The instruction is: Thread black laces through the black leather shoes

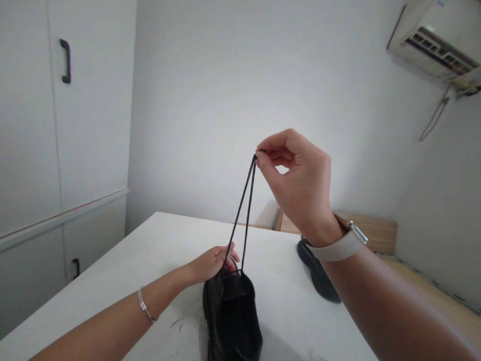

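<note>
A black lace-up shoe stands on the white table, its opening towards me. My right hand is raised above it, thumb and forefinger pinched on the ends of the black shoelace. Two strands run taut from that pinch down to the shoe's front. Down at the lacing, my left hand is closed against the far left side of the shoe, its fingers curled near the lace holes. Part of those fingers is hidden behind the laces and the shoe.
Another black shoe lies to the right on the white table, partly covered by my right wrist. White cabinets stand at left. Behind the table are a wall and a wooden board. An air conditioner hangs upper right.
</note>
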A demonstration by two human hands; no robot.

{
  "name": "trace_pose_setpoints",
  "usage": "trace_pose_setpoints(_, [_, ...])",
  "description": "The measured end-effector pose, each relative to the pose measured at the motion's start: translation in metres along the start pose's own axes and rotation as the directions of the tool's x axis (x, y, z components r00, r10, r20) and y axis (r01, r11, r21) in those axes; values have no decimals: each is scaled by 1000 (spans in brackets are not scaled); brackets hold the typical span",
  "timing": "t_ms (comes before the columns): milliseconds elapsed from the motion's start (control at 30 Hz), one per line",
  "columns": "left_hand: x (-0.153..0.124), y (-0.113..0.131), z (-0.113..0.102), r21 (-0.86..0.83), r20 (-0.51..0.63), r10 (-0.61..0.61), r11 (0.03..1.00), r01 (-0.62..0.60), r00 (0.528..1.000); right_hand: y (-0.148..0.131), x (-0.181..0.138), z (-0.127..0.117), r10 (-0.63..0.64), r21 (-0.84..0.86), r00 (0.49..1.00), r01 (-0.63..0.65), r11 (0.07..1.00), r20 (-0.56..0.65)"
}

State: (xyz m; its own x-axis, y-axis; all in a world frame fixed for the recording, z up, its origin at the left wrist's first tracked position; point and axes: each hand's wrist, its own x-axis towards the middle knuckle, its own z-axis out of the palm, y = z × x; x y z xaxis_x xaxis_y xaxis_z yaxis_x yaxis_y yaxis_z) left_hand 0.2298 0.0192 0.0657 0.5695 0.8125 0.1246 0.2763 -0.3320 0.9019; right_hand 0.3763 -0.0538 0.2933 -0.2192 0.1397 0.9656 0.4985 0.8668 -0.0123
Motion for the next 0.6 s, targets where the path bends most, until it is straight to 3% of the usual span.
trace_pose_setpoints(133, [-4, -10, 13, -83, -37, -18, 996, 15, 999, 8, 4, 8, -1, -13, 1000, 0, 1000, -26])
trace_pose_setpoints(367, [-15, -2, 45, -3, -174, 42, 999, -43, 984, -5, 4, 30, 16, 67, 999, -14, 998, -31])
trace_pose_setpoints(600, [-6, -4, 40, 31, -193, 93, 996, -89, 977, -14, 6, 24, -6, 76, 993, 15, 997, -120])
